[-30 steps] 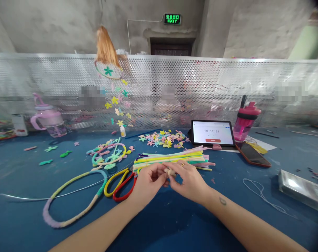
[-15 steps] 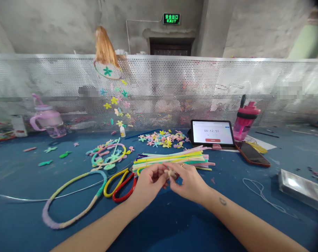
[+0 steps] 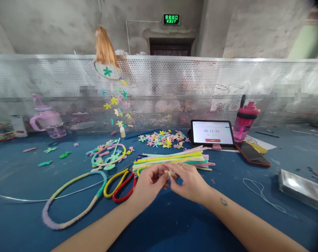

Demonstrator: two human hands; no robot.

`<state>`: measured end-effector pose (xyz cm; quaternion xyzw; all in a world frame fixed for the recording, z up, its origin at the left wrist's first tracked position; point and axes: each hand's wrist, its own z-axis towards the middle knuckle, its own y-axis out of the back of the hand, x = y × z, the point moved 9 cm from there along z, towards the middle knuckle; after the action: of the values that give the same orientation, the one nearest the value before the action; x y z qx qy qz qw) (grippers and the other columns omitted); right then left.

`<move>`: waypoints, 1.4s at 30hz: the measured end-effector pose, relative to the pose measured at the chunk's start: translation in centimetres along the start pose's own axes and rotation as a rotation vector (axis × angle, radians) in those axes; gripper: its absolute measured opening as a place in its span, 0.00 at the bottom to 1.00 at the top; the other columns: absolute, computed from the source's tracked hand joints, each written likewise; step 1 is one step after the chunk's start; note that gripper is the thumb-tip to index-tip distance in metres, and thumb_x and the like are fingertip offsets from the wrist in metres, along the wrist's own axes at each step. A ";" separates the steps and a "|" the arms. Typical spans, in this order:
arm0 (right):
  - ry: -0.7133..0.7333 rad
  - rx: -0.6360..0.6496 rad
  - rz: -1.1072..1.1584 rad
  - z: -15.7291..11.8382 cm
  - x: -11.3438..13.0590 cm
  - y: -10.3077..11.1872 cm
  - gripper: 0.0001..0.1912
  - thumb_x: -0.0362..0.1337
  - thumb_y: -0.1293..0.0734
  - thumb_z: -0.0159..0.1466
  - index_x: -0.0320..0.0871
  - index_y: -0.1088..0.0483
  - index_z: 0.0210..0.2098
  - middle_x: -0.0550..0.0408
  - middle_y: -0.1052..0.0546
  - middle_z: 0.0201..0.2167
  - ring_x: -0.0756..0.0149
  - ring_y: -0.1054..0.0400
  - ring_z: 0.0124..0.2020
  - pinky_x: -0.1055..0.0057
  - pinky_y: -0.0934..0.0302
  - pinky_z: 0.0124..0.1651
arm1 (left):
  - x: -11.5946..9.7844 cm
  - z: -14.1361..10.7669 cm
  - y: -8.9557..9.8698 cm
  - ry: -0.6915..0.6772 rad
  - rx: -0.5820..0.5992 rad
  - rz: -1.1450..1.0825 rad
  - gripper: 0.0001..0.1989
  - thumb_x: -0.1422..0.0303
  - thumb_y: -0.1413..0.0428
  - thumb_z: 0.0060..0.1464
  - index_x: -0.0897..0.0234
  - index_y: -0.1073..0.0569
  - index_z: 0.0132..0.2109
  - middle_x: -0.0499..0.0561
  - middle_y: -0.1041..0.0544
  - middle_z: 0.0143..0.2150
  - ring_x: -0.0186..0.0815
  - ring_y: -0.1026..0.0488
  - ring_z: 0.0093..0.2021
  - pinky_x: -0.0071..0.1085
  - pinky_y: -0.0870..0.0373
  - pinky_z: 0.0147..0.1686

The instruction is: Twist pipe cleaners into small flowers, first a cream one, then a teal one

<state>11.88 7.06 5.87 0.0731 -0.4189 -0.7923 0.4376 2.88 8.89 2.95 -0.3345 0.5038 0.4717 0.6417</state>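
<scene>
Both hands are together at centre, over the blue work table [image 3: 174,224], close to the person's body. The left hand [image 3: 150,182] and right hand [image 3: 190,182] pinch a small pale fuzzy piece [image 3: 169,173] between their fingertips, a narrow grip with the fingers curled in and the knuckles up. The piece is mostly hidden by the fingers, and its long axis is hard to tell; the visible tuft sticks up between the hands, and neither hand is clearly nearer. A ring sits on the right hand.

Just far of the hands, a bundle of pipe cleaners [image 3: 171,160] lies with its long axis running left to right, nearly touching the fingers. Just left of the left hand are yellow and red loops [image 3: 119,187], partly tucked under it. Further left lies a large pipe-cleaner-wrapped hoop [image 3: 69,199], with a tangle of colored flower shapes [image 3: 108,155] on its far side. A pile of small pastel flowers [image 3: 161,139] sits far of the bundle. Far right are a tablet showing a timer [image 3: 212,133], a pink bottle [image 3: 245,119] and a phone [image 3: 252,154]. A flower mobile [image 3: 111,84] hangs far off before a perforated metal panel [image 3: 159,77].
</scene>
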 end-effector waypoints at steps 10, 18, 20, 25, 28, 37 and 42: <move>-0.086 0.053 0.176 0.3 -0.4 0.2 0.22 0.29 0.41 0.58 0.43 0.38 0.52 0.58 0.26 0.27 0.68 0.34 0.27 0.72 0.40 0.35 | 0.4 0.0 0.1 0.004 -0.007 -0.052 0.09 0.65 0.44 0.52 0.69 0.31 0.34 0.46 0.30 0.24 0.29 0.31 0.24 0.26 0.31 0.27; -0.313 0.135 0.440 0.4 -3.0 -0.8 0.15 0.39 0.45 0.67 0.42 0.37 0.26 0.59 0.30 0.21 0.71 0.37 0.24 0.75 0.45 0.29 | 0.7 0.0 1.7 0.011 -0.136 -0.069 0.09 0.66 0.43 0.52 0.68 0.30 0.38 0.48 0.27 0.29 0.29 0.29 0.27 0.25 0.30 0.30; -0.317 0.145 0.497 0.3 -3.2 -1.3 0.17 0.40 0.45 0.67 0.42 0.38 0.24 0.59 0.30 0.21 0.71 0.38 0.24 0.75 0.45 0.29 | 0.8 0.1 2.0 0.018 -0.160 -0.066 0.09 0.66 0.43 0.52 0.67 0.30 0.38 0.48 0.27 0.30 0.30 0.29 0.27 0.25 0.30 0.30; -0.331 0.112 0.655 0.1 -3.0 -2.0 0.17 0.43 0.44 0.67 0.42 0.39 0.25 0.58 0.31 0.21 0.71 0.37 0.24 0.74 0.43 0.30 | 0.7 0.1 2.1 0.016 -0.164 -0.060 0.09 0.66 0.43 0.51 0.67 0.30 0.38 0.48 0.26 0.31 0.31 0.28 0.29 0.27 0.29 0.32; -0.342 0.098 0.675 0.0 -2.8 -2.1 0.17 0.44 0.44 0.66 0.42 0.39 0.25 0.58 0.31 0.20 0.71 0.37 0.23 0.75 0.44 0.30 | 0.5 0.1 2.1 0.008 -0.168 -0.049 0.09 0.66 0.43 0.51 0.67 0.29 0.38 0.48 0.26 0.32 0.32 0.27 0.28 0.28 0.29 0.32; -0.312 0.117 0.511 0.2 -2.5 -1.4 0.14 0.39 0.44 0.66 0.42 0.38 0.26 0.58 0.29 0.20 0.71 0.37 0.23 0.75 0.45 0.28 | -0.2 0.1 2.1 -0.025 -0.081 -0.095 0.09 0.67 0.46 0.54 0.68 0.27 0.38 0.52 0.25 0.32 0.34 0.28 0.32 0.28 0.30 0.33; -0.236 0.113 0.392 0.2 -1.6 -1.1 0.14 0.37 0.43 0.66 0.42 0.37 0.24 0.59 0.29 0.20 0.71 0.37 0.22 0.75 0.47 0.28 | 0.0 0.5 1.9 0.040 -0.079 -0.056 0.10 0.63 0.42 0.50 0.68 0.27 0.33 0.49 0.27 0.28 0.33 0.30 0.29 0.26 0.31 0.30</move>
<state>12.08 8.73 4.86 -0.0784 -0.5171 -0.6703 0.5264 1.21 9.96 3.19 -0.3827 0.4879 0.4665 0.6308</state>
